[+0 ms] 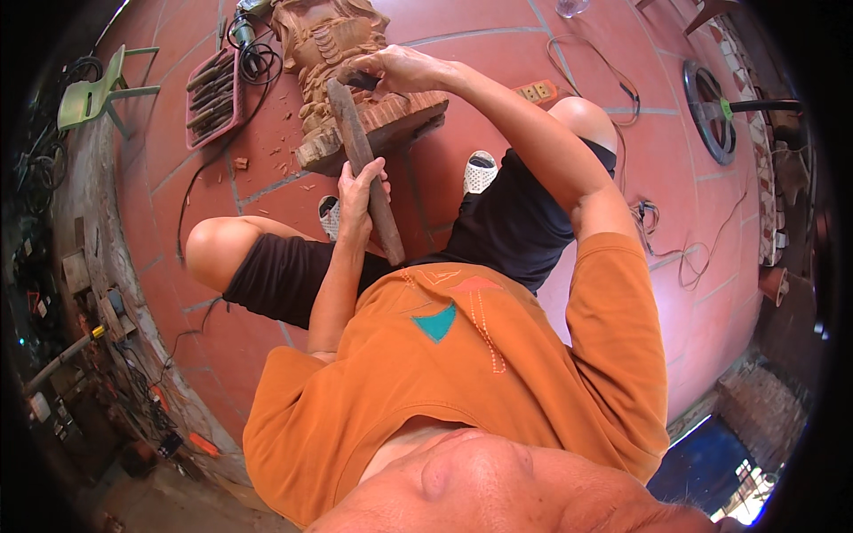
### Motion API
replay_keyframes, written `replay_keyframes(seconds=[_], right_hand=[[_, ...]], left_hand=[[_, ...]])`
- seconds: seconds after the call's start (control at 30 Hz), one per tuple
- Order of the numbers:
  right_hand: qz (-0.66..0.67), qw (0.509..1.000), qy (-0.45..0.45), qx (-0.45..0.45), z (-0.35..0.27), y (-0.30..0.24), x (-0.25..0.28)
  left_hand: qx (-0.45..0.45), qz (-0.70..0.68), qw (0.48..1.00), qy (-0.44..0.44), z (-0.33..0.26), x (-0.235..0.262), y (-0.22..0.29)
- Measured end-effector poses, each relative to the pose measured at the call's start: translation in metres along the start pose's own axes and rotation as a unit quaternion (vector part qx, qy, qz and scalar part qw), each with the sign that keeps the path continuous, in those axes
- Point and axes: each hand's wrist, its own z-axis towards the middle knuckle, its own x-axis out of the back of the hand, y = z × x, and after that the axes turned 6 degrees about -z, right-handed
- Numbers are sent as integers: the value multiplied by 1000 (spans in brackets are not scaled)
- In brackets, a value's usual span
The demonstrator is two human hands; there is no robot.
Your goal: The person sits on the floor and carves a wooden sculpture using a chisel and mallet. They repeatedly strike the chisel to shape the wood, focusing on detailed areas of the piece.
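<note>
In the head view, a person in an orange shirt [462, 364] and dark shorts [506, 222] sits over a red tiled floor [498, 53], knees spread, with a carved wooden sculpture [351, 71] standing on the tiles just ahead of the feet. The left hand [360, 191] is clenched around the lower part of a long wooden mallet [364, 169], which runs slantwise from near the lap up to the carving, its upper end lying against the wood just below the other hand. The right hand [400, 71] reaches across from the extended right arm and is closed around a dark chisel handle [362, 82] pressed to the side of the sculpture; the blade itself is hidden between the fingers and the wood. Two white sandals [480, 171] show at the carving's base, one on each side of the mallet. Small wood chips [267, 160] lie scattered on the tiles left of the base. Further left sits a red tray of chisels [213, 89], with a power tool [249, 22] and its black cord beside it, and a green plastic chair [93, 93] near the wall. An orange power strip [538, 91] lies right of the carving, and a round fan [711, 111] stands at the far right.
</note>
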Motion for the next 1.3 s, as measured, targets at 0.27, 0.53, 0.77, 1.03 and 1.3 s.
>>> replay_keyframes(seconds=[0.27, 0.53, 0.77, 1.03, 1.3], right_hand=[[-14, 1000, 6, -21, -5, -4, 1], [8, 1000, -4, -5, -6, -4, 2], [-20, 1000, -14, -1, -4, -6, 1], [-3, 1000, -3, 13, -11, -9, 3], [7, 997, 61, 54, -12, -1, -2]], left_hand=[[3, 3, 1000, -1, 0, 1, 0], [0, 7, 1000, -1, 0, 1, -1], [-13, 12, 1000, 1, 1, 3, -1], [-220, 45, 974, 21, -13, -12, 23], [-180, 151, 972, -28, -19, -6, 41]])
